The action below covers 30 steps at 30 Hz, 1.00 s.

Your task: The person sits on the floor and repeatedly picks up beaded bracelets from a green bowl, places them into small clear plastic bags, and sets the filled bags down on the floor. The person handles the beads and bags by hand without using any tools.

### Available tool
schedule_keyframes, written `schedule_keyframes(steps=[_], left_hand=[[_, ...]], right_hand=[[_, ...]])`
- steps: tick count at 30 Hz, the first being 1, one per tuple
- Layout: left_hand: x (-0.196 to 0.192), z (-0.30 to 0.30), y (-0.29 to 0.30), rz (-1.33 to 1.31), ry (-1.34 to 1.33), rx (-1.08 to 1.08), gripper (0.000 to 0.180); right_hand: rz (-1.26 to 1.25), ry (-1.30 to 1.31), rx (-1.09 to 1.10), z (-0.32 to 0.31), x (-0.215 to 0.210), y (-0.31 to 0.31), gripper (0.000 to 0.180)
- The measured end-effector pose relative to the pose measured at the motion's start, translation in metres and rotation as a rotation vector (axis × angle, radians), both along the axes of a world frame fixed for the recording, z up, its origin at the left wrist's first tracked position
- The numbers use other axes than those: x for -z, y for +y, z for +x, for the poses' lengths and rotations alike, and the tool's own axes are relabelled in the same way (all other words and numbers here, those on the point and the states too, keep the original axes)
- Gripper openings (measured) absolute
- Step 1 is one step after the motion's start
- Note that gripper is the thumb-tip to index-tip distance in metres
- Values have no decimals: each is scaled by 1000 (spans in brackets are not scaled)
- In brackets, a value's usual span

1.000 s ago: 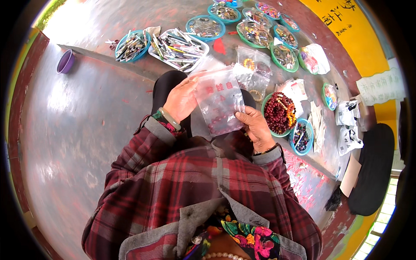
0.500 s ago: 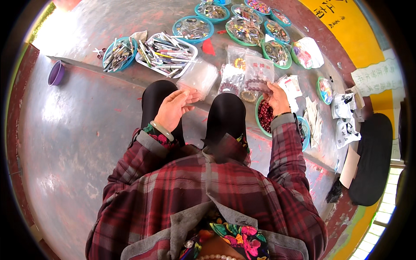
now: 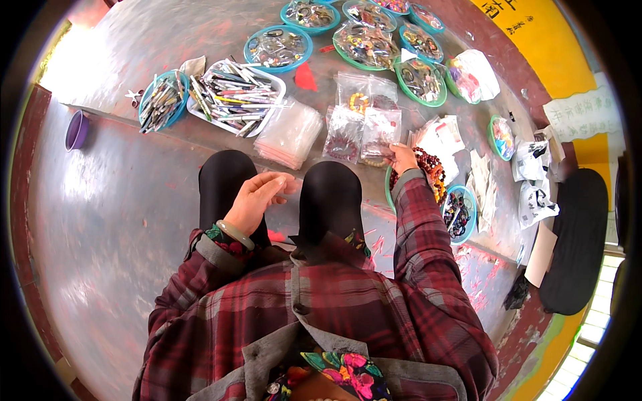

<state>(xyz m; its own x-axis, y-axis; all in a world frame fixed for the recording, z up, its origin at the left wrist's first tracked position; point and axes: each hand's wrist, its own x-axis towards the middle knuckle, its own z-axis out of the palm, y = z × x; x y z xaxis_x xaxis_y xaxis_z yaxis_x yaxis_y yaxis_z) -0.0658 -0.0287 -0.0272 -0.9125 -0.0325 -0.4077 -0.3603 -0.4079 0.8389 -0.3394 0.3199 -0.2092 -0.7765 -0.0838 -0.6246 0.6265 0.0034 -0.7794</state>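
Note:
My right hand [image 3: 403, 159] pinches the lower right corner of a clear plastic bag [image 3: 382, 127] with red print. This bag lies among several other clear bags that hold beaded bracelets, one with yellow beads [image 3: 358, 102] and one with dark beads [image 3: 343, 147]. Under and beside my right wrist is a green bowl with red-brown bead strings [image 3: 431, 172], partly hidden by my sleeve. Above my knees hovers my left hand [image 3: 257, 199], its fingers loosely bent and apart, with nothing seen in them. Beyond it lies a stack of clear bags [image 3: 289, 134].
A white tray of pens [image 3: 235, 97] and a blue bowl of pens [image 3: 162, 101] stand at the left, scissors [image 3: 134, 97] beside them. Several bowls of small goods [image 3: 278, 49] spread across the back. At the right are a blue bowl of dark bands [image 3: 459, 214], cloth gloves [image 3: 480, 180] and white bags [image 3: 535, 200].
My right hand has lowered the bag onto the other bags and moved slightly left and nearer. My left hand has drawn back toward me, away from the stack of clear bags.

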Motion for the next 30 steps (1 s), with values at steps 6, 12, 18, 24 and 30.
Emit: schedule_keyframes(steps=[6,12,18,24,30], left_hand=[[2,-6,2,-22,-8,45,26],[0,-5,4,-53,0,67,26],[1,-5,3,-91,27,94,27],[0,1,4,-88,25,73,26],[2,1,6,-61,21,86,27]], right_hand=[[418,4,-67,-2,-10,-28,17],[1407,604,-885,5,-20,-39,24],[1431,553,-488,37,-38,-61,28],[1210,660,-586,114,-47,-50,25],[452,4,-210,215,-31,18,31]])
